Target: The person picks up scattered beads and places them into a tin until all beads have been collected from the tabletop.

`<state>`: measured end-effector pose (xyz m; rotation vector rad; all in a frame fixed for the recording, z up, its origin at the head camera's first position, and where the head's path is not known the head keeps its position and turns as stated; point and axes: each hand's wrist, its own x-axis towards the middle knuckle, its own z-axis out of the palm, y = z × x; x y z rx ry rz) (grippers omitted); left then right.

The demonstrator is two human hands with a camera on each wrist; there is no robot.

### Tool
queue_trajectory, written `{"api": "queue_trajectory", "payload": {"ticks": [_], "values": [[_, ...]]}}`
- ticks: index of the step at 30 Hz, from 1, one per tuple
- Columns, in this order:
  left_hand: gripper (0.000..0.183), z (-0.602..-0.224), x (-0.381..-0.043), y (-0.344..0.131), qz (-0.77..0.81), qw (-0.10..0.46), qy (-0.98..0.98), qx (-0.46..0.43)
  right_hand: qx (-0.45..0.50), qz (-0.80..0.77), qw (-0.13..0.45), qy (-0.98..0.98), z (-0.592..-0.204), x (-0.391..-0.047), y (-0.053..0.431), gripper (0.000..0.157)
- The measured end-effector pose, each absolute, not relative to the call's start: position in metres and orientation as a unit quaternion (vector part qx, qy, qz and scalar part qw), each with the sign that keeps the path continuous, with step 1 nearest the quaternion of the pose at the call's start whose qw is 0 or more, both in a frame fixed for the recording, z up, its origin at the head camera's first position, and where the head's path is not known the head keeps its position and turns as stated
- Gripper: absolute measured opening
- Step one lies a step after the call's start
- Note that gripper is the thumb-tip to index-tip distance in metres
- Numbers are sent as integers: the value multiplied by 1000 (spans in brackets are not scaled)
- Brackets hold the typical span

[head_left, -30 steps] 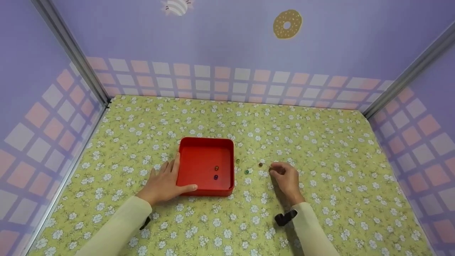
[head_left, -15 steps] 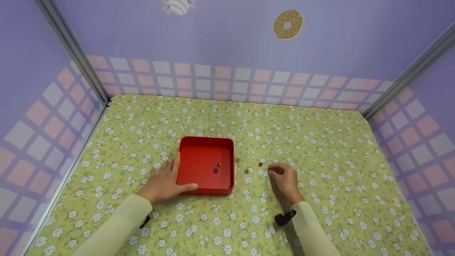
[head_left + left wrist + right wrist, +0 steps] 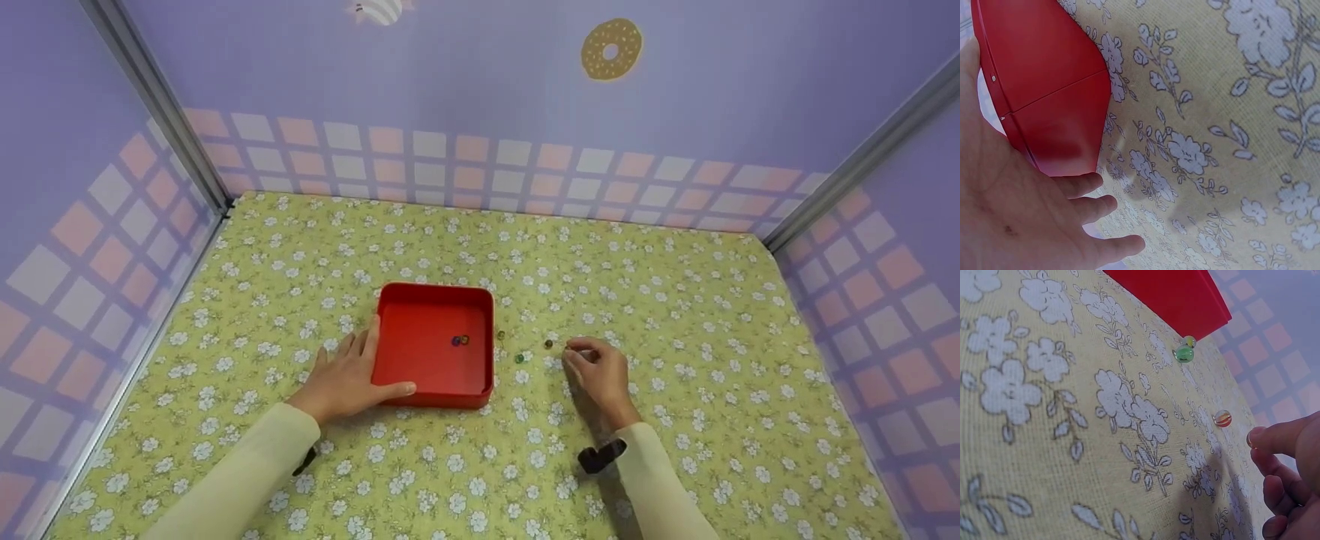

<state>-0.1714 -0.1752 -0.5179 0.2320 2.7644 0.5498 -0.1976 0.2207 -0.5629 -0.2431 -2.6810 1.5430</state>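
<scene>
Straight, spread fingers of my left hand (image 3: 345,381) rest along the left side of a square red box (image 3: 450,396), the thumb over its front rim. Inside the box, a purple marble (image 3: 456,341) and a yellowish marble (image 3: 465,340) sit side by side. To the right of the box, my right hand (image 3: 602,375) pinches a small glass marble (image 3: 1249,439) between thumb and index finger, mostly hidden by them. Just left of these fingers lies an orange-striped marble (image 3: 1222,418). Closer to the box are a green marble (image 3: 1184,354) and a yellow-green marble (image 3: 1189,341).
A yellow floral cloth (image 3: 712,337) covers the table. Purple walls with a pink and white check band (image 3: 469,176) enclose its back and sides. Grey metal posts (image 3: 161,105) stand at the back corners.
The two marbles in the box have rolled toward its back and come together. My right hand has shifted slightly left with its pinched marble. The left hand has stayed at the box.
</scene>
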Motion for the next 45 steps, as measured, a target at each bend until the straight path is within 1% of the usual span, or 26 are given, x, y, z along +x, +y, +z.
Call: {"api": "queue_trajectory", "payload": {"ticks": [8, 14, 22, 31, 37, 45], "values": [[122, -520, -170, -176, 198, 159, 964, 77, -62, 492, 33, -868, -558, -197, 215, 19], [124, -519, -169, -177, 197, 165, 963, 79, -36, 494, 53, -867, -552, -198, 209, 17], [122, -519, -169, -175, 192, 155, 966, 82, -36, 511, 48, -858, -548, -197, 205, 18], [121, -519, -169, -174, 194, 154, 966, 80, -25, 523, 54, -850, -544, -197, 200, 18], [121, -519, -170, -175, 190, 152, 967, 80, -17, 537, 48, -842, -541, -198, 196, 18], [122, -520, -170, -175, 184, 135, 970, 88, 1, 541, 60, -839, -538, -198, 191, 18]]}}
